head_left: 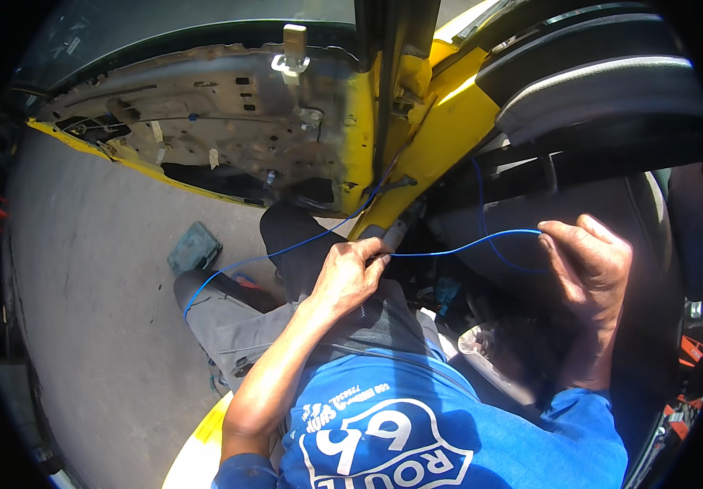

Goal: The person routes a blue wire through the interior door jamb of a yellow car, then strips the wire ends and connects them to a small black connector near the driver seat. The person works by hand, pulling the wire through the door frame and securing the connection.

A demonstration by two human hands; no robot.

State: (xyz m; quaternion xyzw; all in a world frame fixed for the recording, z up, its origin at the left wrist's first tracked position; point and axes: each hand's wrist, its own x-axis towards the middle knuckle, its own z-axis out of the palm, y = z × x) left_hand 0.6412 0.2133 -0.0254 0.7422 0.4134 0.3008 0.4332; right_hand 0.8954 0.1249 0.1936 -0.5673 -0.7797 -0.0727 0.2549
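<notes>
A thin blue wire [457,249] runs between my two hands across the open doorway of a yellow car. My left hand [350,275] is closed in a pinch on it, above my lap. Farther right and held up, my right hand [592,259] pinches the wire between thumb and fingertips. One stretch of the wire arcs over my leg on the left and runs up toward the yellow door pillar [441,134]. Another thin blue loop hangs behind my right hand, in the shaded car interior. Where the wire ends cannot be seen.
The opened car door [229,122] at the upper left shows a bare metal inner panel with holes. A dark dashboard [604,77] fills the upper right. A teal, box-like object [195,247] lies on the concrete floor [107,285]. Orange-and-black items [692,350] are at the right edge.
</notes>
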